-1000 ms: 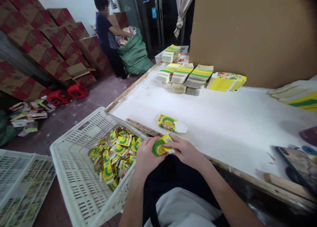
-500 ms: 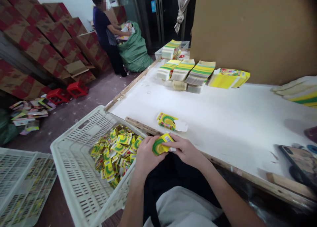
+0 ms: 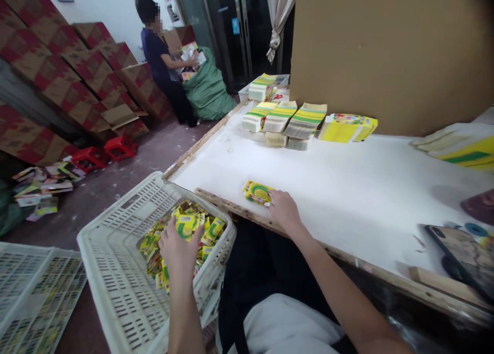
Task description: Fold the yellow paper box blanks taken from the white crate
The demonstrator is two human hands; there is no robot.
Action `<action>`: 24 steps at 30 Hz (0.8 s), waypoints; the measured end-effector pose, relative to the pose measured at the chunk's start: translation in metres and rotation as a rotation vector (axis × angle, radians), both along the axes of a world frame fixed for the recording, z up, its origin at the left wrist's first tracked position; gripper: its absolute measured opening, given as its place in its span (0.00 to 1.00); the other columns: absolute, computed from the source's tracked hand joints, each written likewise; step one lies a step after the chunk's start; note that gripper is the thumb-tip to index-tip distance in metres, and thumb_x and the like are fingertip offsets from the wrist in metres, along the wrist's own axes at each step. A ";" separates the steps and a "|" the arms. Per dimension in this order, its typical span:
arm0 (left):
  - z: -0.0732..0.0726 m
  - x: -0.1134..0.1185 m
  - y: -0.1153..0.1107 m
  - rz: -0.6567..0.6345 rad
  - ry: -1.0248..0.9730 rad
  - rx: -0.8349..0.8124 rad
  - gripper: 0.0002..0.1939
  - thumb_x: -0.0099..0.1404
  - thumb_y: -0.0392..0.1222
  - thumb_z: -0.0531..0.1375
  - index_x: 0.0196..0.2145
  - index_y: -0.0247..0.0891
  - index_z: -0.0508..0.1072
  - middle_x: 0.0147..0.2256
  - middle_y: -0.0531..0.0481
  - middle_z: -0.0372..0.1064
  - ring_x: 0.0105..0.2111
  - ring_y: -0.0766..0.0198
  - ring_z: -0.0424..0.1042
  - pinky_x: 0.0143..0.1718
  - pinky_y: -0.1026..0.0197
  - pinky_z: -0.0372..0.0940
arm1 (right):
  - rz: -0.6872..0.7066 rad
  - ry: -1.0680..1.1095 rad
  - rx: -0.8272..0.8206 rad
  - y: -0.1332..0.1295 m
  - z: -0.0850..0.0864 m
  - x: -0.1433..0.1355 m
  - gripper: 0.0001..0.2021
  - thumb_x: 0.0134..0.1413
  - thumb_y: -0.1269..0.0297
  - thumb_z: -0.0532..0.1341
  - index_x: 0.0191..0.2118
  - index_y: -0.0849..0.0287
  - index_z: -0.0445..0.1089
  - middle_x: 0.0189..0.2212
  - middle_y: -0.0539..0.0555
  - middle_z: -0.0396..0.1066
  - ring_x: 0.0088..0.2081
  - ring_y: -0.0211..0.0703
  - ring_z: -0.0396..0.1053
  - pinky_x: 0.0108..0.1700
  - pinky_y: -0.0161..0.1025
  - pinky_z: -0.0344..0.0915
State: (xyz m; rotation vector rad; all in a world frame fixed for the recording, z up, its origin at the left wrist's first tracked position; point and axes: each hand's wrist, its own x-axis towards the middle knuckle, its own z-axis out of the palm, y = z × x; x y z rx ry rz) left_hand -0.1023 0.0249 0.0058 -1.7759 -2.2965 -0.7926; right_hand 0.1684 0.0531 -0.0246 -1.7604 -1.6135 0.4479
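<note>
Below the spread left grip [image 3: 179, 248], a basket [image 3: 143, 204] holds many boxes [image 3: 213, 230]; the right grip [image 3: 285, 210] pinches a carton [image 3: 254, 192] by its end.

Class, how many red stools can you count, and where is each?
2. One red stool stands next to the scattered packaging; the other red stool is beside it, near the open cardboard box. More could be hidden.

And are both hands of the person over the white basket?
No, only the left hand is over the white basket, while the right hand touches a yellow box on the table.
</note>
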 end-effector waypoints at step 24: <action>0.011 0.114 -0.005 -0.601 -1.735 0.159 0.19 0.59 0.59 0.48 0.32 0.40 0.64 0.26 0.52 0.62 0.28 0.64 0.67 0.32 0.59 0.65 | 0.502 0.836 -0.027 -0.069 0.025 -0.057 0.10 0.43 0.76 0.57 0.33 0.57 0.59 0.25 0.45 0.60 0.26 0.33 0.61 0.28 0.31 0.60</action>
